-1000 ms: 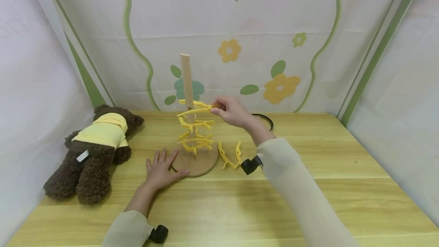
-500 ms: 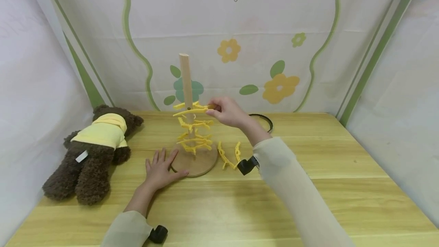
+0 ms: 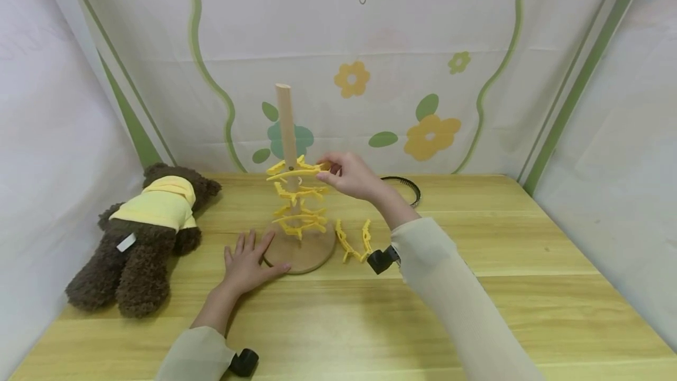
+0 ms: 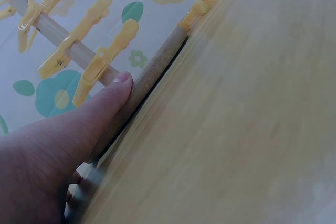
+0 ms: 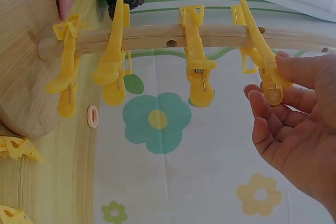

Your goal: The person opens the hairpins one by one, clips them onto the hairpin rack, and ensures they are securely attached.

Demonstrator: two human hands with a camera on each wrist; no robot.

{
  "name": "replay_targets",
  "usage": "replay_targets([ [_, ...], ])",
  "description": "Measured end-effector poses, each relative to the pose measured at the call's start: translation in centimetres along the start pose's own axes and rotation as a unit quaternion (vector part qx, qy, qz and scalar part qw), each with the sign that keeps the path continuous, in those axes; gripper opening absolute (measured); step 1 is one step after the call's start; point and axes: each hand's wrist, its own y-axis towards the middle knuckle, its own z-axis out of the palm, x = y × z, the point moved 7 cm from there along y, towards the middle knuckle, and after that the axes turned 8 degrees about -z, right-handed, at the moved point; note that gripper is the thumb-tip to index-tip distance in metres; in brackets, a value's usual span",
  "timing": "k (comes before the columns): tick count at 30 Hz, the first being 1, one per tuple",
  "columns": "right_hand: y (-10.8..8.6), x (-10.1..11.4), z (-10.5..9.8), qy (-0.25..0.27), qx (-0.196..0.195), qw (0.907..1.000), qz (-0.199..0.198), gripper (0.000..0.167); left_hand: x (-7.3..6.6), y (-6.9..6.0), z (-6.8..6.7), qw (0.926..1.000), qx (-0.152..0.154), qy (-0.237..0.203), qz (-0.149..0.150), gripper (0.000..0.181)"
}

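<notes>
A wooden post (image 3: 286, 122) stands upright on a round wooden base (image 3: 312, 254). Several yellow clips (image 5: 197, 66) are clamped along its lower part. My right hand (image 3: 351, 175) pinches the handle end of the top clip (image 5: 260, 51) between thumb and fingers, and that clip lies across the post. With fingers spread, my left hand (image 3: 248, 263) rests at the left side of the base; its thumb (image 4: 118, 90) lies on the base's edge in the left wrist view.
Two more yellow clips (image 3: 346, 243) lie on the table right of the base. Behind my right forearm is a black toothed band (image 3: 415, 187). A brown teddy bear (image 3: 145, 240) in a yellow top lies at the left. A small pink ring (image 5: 93, 116) shows in the right wrist view.
My right hand has moved slightly left with the top clip, which now reaches further across the post. My left hand has stayed on the base.
</notes>
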Motion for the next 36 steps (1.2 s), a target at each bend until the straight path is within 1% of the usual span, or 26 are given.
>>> replay_targets([
  [7,0.0,-0.5,0.1,0.012,0.007,0.9997,0.019,0.035,-0.1,-0.1,-0.1,1.0,0.002,-0.002,-0.002,0.092],
  [12,-0.1,-0.5,0.0,0.011,0.007,0.9996,0.024,0.04,0.0,-0.1,-0.1,1.0,0.002,-0.001,-0.001,0.092],
  [17,-1.0,-1.0,-0.6,0.018,-0.005,0.9991,0.037,0.05,0.0,0.0,-0.1,1.0,-0.001,0.0,0.0,0.091],
  [22,-3.0,-2.1,-1.5,0.03,-0.026,0.9971,0.065,0.054,-0.1,-0.1,-0.1,1.0,-0.001,-0.005,0.001,0.091],
  [26,-5.1,-3.2,-1.8,0.031,-0.037,0.9958,0.078,0.052,-0.1,0.0,0.0,1.0,0.002,-0.004,-0.002,0.091],
  [31,-7.8,-4.6,-1.3,0.036,-0.043,0.9943,0.091,0.052,0.0,0.0,-0.1,1.0,0.002,-0.003,-0.003,0.091],
  [36,-10.0,-6.0,-0.3,0.049,-0.055,0.9926,0.097,0.053,-0.1,0.0,-0.1,1.0,0.002,0.0,-0.004,0.091],
])
